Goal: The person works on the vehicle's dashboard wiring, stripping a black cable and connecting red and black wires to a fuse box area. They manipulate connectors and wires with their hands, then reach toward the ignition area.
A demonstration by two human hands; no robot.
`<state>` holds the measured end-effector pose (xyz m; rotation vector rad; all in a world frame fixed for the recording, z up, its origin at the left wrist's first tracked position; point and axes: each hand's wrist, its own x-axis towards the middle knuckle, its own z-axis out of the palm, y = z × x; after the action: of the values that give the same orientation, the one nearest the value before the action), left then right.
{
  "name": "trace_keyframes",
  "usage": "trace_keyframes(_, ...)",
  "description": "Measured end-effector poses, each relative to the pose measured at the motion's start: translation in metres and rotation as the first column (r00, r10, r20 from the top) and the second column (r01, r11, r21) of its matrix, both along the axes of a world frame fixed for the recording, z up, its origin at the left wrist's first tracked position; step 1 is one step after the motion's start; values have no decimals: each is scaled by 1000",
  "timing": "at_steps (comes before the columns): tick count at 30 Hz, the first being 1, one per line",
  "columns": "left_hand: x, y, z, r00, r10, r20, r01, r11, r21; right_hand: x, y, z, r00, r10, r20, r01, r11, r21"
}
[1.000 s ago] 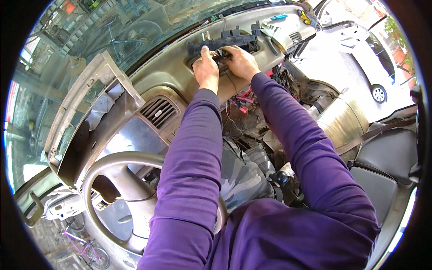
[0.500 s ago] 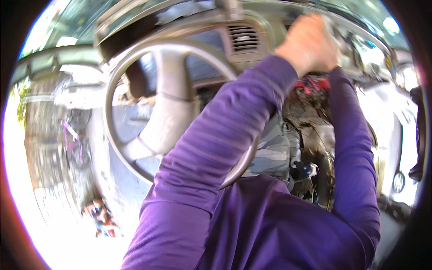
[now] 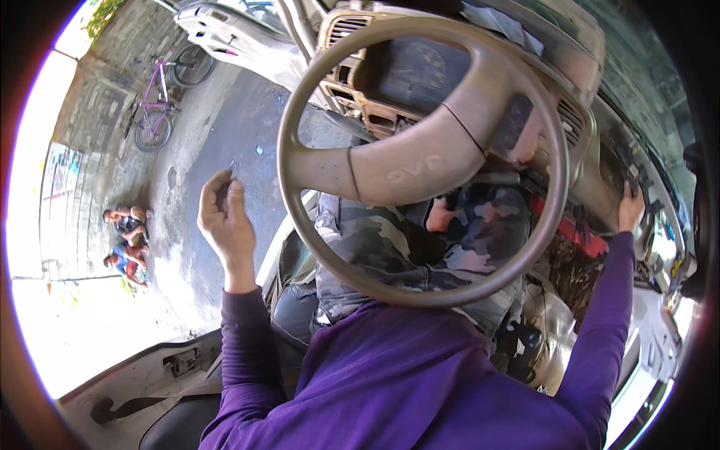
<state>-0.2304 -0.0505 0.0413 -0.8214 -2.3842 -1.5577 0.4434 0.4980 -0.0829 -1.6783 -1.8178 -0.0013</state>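
My left hand point(image 3: 229, 229) is raised in the air left of the steering wheel point(image 3: 420, 300). Its fingers are loosely curled, with a gap between thumb and forefinger and nothing between them. Far to the right, my right hand point(image 3: 631, 210) is at the opened-up dashboard point(image 3: 596, 191). Its fingers are drawn together by a small dark part; what they hold there is too small to name. The tan wheel stands in front of my camouflage trousers point(image 3: 375, 232), its middle pad dusty. Behind it sits the dark instrument panel point(image 3: 412, 71).
Beside my right arm are a red part point(image 3: 574, 229) and exposed wiring point(image 3: 562, 274). A car door point(image 3: 247, 41) hangs open at the upper left. Outside, a purple bicycle point(image 3: 156, 105) leans at a stone wall point(image 3: 97, 142), with two seated people point(image 3: 129, 240) nearby.
My hands, together at the right of the dashboard before, are now apart. The left has swung over to the left side; the right stays at the dashboard. The view has turned left.
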Motion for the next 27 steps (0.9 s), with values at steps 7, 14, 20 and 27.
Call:
trace_keyframes(7,-23,-126,-266,956,150,251,136,533,-835,17,2,3,978,-69,198,54,995,80)
trace_keyframes(14,10,-100,-253,885,374,277,40,532,-846,7,-16,17,988,-113,106,121,990,-70)
trace_keyframes(20,12,-100,-260,841,445,308,42,513,-857,12,-13,21,981,-75,177,69,997,41)
trace_keyframes(27,-36,-34,-225,794,54,605,100,971,-218,19,-13,25,979,-125,164,147,980,-133)
